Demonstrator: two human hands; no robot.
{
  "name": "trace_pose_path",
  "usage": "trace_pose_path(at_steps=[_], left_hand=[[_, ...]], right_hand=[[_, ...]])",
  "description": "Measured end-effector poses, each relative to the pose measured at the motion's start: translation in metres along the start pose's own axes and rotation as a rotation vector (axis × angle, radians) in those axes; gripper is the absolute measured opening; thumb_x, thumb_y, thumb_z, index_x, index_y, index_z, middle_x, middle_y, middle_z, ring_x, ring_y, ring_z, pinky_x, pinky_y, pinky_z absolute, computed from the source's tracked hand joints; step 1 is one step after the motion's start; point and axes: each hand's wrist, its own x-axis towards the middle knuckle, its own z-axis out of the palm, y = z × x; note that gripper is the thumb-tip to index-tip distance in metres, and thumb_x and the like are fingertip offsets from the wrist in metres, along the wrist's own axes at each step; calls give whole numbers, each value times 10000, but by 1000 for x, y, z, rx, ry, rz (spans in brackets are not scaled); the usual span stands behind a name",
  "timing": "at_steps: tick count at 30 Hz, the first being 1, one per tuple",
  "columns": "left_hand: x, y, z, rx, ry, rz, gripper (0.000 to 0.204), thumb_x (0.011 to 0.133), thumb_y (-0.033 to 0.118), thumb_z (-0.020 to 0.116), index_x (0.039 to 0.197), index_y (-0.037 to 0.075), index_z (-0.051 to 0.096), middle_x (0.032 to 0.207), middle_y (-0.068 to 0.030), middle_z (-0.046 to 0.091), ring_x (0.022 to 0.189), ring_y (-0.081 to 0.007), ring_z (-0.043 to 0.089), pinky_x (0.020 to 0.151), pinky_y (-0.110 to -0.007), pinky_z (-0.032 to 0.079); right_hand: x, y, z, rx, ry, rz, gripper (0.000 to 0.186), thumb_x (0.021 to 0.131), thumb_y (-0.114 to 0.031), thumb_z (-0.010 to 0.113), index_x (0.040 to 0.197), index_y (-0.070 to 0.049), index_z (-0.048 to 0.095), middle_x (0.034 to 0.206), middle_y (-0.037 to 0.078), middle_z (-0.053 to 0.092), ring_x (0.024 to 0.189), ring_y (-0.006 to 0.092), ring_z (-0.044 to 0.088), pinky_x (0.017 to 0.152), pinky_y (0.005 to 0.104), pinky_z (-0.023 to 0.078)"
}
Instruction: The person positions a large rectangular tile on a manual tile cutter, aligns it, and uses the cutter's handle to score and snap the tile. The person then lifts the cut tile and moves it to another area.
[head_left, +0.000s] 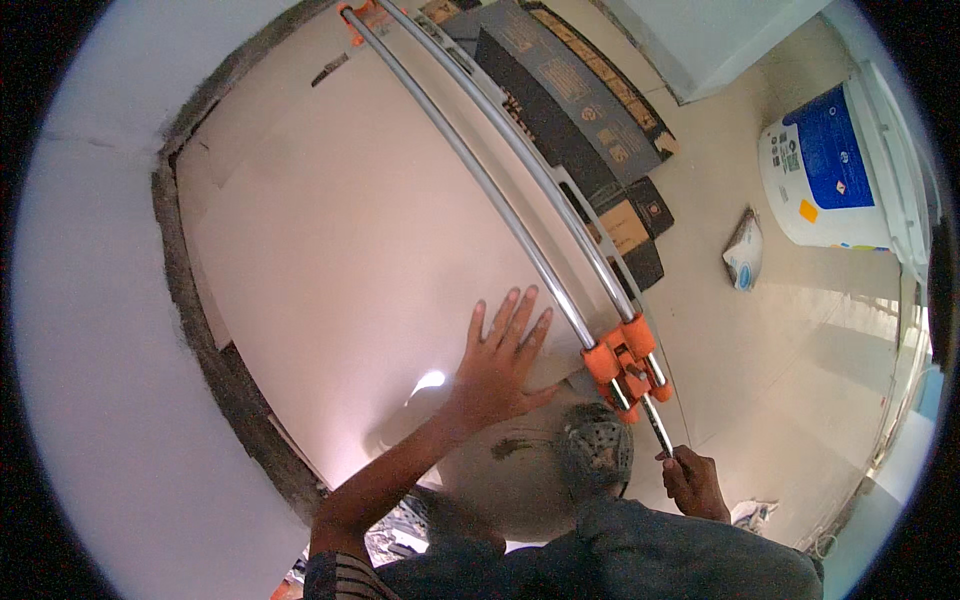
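A large pale tile (330,210) lies under a manual tile cutter with two long steel rails (490,190). My left hand (500,365) rests flat on the tile, fingers spread, left of the rails. On the rails' near end sits the cutter's orange carriage (625,365). From it a metal handle (657,425) slants toward me, and my right hand (695,485) is closed around its end. An orange end bracket (365,18) holds the rails at the far end. Below the carriage, a dark perforated shoe (597,445) is next to the tile's near part.
Flattened dark cardboard (570,90) lies right of the rails. On the glossy floor (740,370) are a crumpled packet (743,250) and a white bucket (830,170) with a blue label. A white wall (90,300) with a rough grey base edge (185,290) borders the tile's left.
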Motion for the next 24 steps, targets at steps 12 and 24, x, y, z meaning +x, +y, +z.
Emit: trace_pose_path(at_steps=[12, 24], left_hand=[[1, 1, 32, 53, 50, -6, 1116, 707, 622, 739, 1548, 68, 257, 1634, -186, 143, 1513, -352, 137, 1190, -607, 92], [12, -4, 20, 198, 323, 115, 898, 909, 690, 479, 1416, -49, 427, 1493, -289, 377, 1400, -379, 383, 1185, -529, 246]], right_hand=[[0, -12, -6, -36, -4, -3, 327, 1023, -293, 527, 1039, 16, 631, 618, 67, 563, 552, 136, 518, 533, 318, 434], [-31, -78, -14, 34, 141, 13, 623, 956, -382, 592, 1417, 25, 488, 629, -25, 491, 521, 58, 413, 482, 233, 314]])
